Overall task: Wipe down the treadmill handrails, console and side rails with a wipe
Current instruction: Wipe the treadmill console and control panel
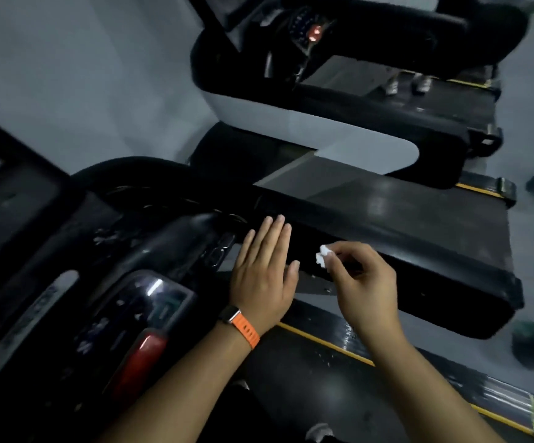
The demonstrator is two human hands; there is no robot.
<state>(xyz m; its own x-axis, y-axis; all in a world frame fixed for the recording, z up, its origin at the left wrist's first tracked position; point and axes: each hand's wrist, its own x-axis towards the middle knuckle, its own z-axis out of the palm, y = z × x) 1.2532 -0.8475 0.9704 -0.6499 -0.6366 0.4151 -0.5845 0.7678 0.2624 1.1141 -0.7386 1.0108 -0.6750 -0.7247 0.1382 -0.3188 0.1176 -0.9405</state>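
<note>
- Left hand (264,273): lying flat and palm down, fingers (269,238) straight, close together and released, grasping nothing. It is hovering over or resting on the spot where the console meets the handrail; contact cannot be told. An orange watch strap (243,330) is circling the wrist.
- Right hand (366,282): fingers curling inward, thumb and fingertips pinching the wipe.
- Wipe (322,255): small, white and crumpled, sticking out from the right hand's fingertips just beside the left hand's thumb. It is sitting in front of the near face of the handrail; whether it is touching the rail cannot be told.
- Handrail (419,251): broad and black, running away to the right behind both hands.
- Console (106,282): dark, blurred, lying to the left, showing a lit panel (160,298) and a red key (144,353).
- Side rail (329,343): black with a yellow stripe, passing under the right forearm.
- Second treadmill (323,123): standing beyond, a small red light (315,32) glowing on it.
- Floor (83,75): grey.
</note>
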